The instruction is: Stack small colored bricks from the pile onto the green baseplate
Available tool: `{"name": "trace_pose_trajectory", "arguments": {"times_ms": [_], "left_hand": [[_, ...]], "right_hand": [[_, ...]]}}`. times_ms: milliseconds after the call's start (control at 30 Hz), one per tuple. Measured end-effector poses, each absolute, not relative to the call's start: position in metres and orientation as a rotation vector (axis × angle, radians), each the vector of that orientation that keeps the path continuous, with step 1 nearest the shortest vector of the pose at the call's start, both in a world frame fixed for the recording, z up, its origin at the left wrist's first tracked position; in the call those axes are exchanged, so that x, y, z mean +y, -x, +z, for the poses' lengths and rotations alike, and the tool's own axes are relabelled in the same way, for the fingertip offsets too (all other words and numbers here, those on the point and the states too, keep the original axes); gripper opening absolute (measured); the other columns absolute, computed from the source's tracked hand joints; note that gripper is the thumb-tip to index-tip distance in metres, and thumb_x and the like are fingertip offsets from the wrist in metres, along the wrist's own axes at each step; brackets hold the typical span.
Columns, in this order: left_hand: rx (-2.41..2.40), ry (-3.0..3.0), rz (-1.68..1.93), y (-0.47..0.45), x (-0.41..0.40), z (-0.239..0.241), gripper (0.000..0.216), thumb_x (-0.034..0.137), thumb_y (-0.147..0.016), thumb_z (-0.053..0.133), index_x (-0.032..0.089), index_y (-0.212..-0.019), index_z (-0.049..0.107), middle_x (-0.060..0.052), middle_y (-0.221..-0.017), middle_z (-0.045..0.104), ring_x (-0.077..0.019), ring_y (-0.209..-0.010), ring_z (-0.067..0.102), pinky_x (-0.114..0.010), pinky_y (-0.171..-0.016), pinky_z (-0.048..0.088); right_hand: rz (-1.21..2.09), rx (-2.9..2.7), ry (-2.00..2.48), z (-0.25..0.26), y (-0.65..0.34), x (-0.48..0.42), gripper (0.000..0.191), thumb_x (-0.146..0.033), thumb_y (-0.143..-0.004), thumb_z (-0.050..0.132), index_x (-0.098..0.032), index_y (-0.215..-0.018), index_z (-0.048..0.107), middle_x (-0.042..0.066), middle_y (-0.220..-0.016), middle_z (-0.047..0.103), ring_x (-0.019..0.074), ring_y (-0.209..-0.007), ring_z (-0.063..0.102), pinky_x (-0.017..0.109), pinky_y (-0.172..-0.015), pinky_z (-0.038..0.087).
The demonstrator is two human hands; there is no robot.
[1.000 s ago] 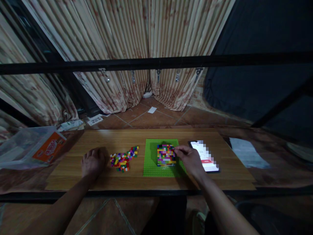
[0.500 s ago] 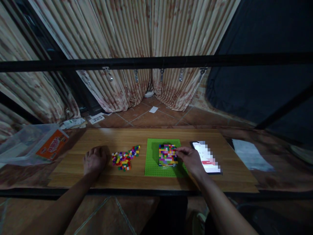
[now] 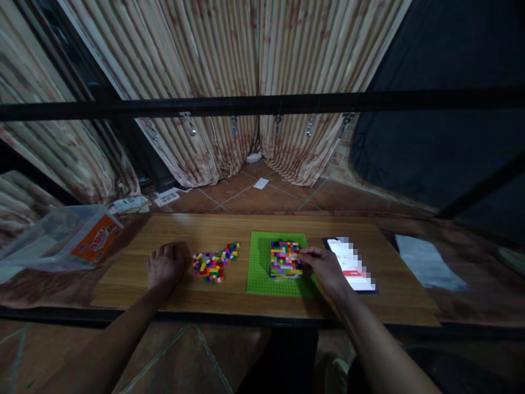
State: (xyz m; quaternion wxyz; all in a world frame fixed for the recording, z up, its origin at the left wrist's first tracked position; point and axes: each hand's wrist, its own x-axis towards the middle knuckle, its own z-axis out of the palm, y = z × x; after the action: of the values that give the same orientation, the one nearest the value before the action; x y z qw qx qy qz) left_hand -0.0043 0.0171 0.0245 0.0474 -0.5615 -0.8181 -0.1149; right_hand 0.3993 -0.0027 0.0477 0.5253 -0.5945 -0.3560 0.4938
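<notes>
A green baseplate (image 3: 259, 273) lies on the wooden table (image 3: 229, 227). On it stands a block of many-coloured small bricks (image 3: 284, 258). My right hand (image 3: 326, 267) rests at the block's right edge, its fingertips pinched together against the top bricks. A loose heap of small coloured bricks (image 3: 212, 263) lies left of the baseplate. My left hand (image 3: 165, 265) lies on the table just left of that heap, its fingers curled under into a loose fist. Whether it holds a brick is hidden.
A lit phone (image 3: 351, 264) lies right of the baseplate, partly under my right wrist. A clear plastic box with an orange label (image 3: 69, 241) sits at the far left. A black bar (image 3: 262, 103) crosses the view above. A white paper (image 3: 429, 254) lies at right.
The view has drifted a little, so everything sits slightly further right in the picture. My right fingertips stay at the block's right edge. My left hand has not moved.
</notes>
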Motion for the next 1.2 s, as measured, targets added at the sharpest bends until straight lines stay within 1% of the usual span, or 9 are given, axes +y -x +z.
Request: {"name": "trace_pose_trajectory", "arguments": {"times_ms": [200, 300, 467, 533, 600, 733, 833, 1000, 1200], "left_hand": [[-2.49, 1.735, -0.412, 0.007, 0.017, 0.023, 0.044, 0.034, -0.093, 0.034, 0.013, -0.122, 0.059, -0.016, -0.128, 0.06, -0.0303, -0.118, 0.053, -0.045, -0.103, 0.039], [-2.486, 1.762, -0.516, 0.014, 0.016, 0.024, 0.042, 0.035, -0.094, 0.035, 0.015, -0.12, 0.061, -0.014, -0.126, 0.062, -0.0275, -0.118, 0.054, -0.043, -0.105, 0.04], [-2.441, 1.91, -0.77, 0.005, 0.001, 0.019, 0.038, 0.035, -0.094, 0.037, 0.018, -0.119, 0.06, -0.01, -0.128, 0.061, -0.0227, -0.126, 0.052, -0.039, -0.109, 0.04], [-2.432, 1.936, -0.825, -0.011, -0.008, 0.013, 0.04, 0.04, -0.093, 0.041, 0.02, -0.124, 0.057, -0.01, -0.132, 0.059, -0.0242, -0.128, 0.05, -0.043, -0.11, 0.039], [-2.367, 1.983, -0.885, -0.033, -0.017, 0.007, 0.049, 0.047, -0.091, 0.046, 0.02, -0.131, 0.052, -0.012, -0.139, 0.053, -0.0259, -0.131, 0.048, -0.044, -0.111, 0.039], [-2.32, 1.989, -0.933, -0.076, -0.02, 0.0, 0.065, 0.057, -0.085, 0.052, 0.021, -0.139, 0.044, -0.016, -0.142, 0.049, -0.0299, -0.136, 0.043, -0.049, -0.111, 0.037], [-2.27, 2.007, -0.935, -0.101, -0.014, 0.0, 0.07, 0.059, -0.084, 0.054, 0.021, -0.141, 0.041, -0.017, -0.144, 0.046, -0.0319, -0.138, 0.04, -0.05, -0.11, 0.036], [-2.189, 2.008, -0.902, -0.125, -0.004, 0.001, 0.072, 0.061, -0.081, 0.058, 0.022, -0.14, 0.044, -0.018, -0.144, 0.046, -0.0343, -0.138, 0.037, -0.053, -0.11, 0.034], [-2.189, 2.048, -0.821, -0.129, -0.002, 0.002, 0.068, 0.061, -0.079, 0.06, 0.026, -0.136, 0.049, -0.016, -0.141, 0.049, -0.0348, -0.134, 0.041, -0.054, -0.11, 0.032]], "right_hand": [[1.16, -0.919, 1.404, 0.038, -0.403, -0.003, 0.04, -0.047, -0.047, 0.084, -0.017, -0.069, 0.072, 0.003, -0.064, 0.069, 0.0164, -0.058, 0.06, 0.029, -0.057, 0.047], [1.142, -0.943, 1.442, 0.041, -0.408, -0.006, 0.039, -0.05, -0.051, 0.083, -0.018, -0.07, 0.073, 0.005, -0.067, 0.071, 0.018, -0.061, 0.062, 0.029, -0.056, 0.049], [1.023, -0.905, 1.461, 0.05, -0.423, -0.011, 0.04, -0.051, -0.054, 0.082, -0.018, -0.076, 0.075, 0.005, -0.07, 0.07, 0.0165, -0.063, 0.061, 0.028, -0.057, 0.05], [0.995, -0.906, 1.449, 0.051, -0.427, -0.013, 0.039, -0.05, -0.055, 0.082, -0.018, -0.075, 0.075, 0.005, -0.07, 0.07, 0.0166, -0.063, 0.061, 0.029, -0.057, 0.051], [0.988, -0.901, 1.443, 0.052, -0.43, -0.016, 0.039, -0.05, -0.053, 0.083, -0.018, -0.073, 0.075, 0.005, -0.07, 0.07, 0.0169, -0.062, 0.062, 0.029, -0.056, 0.052], [0.977, -0.89, 1.455, 0.055, -0.43, -0.021, 0.038, -0.05, -0.051, 0.083, -0.018, -0.07, 0.074, 0.005, -0.067, 0.07, 0.0165, -0.061, 0.061, 0.029, -0.057, 0.052], [0.971, -0.898, 1.459, 0.059, -0.429, -0.023, 0.038, -0.05, -0.052, 0.082, -0.018, -0.071, 0.075, 0.004, -0.066, 0.069, 0.0156, -0.06, 0.061, 0.028, -0.057, 0.052], [0.956, -0.939, 1.484, 0.059, -0.431, -0.025, 0.041, -0.053, -0.054, 0.081, -0.018, -0.074, 0.075, 0.005, -0.069, 0.071, 0.0169, -0.061, 0.062, 0.028, -0.056, 0.051], [0.975, -0.977, 1.486, 0.055, -0.433, -0.026, 0.041, -0.053, -0.056, 0.08, -0.017, -0.076, 0.075, 0.005, -0.069, 0.071, 0.0161, -0.06, 0.061, 0.027, -0.055, 0.05]]}}
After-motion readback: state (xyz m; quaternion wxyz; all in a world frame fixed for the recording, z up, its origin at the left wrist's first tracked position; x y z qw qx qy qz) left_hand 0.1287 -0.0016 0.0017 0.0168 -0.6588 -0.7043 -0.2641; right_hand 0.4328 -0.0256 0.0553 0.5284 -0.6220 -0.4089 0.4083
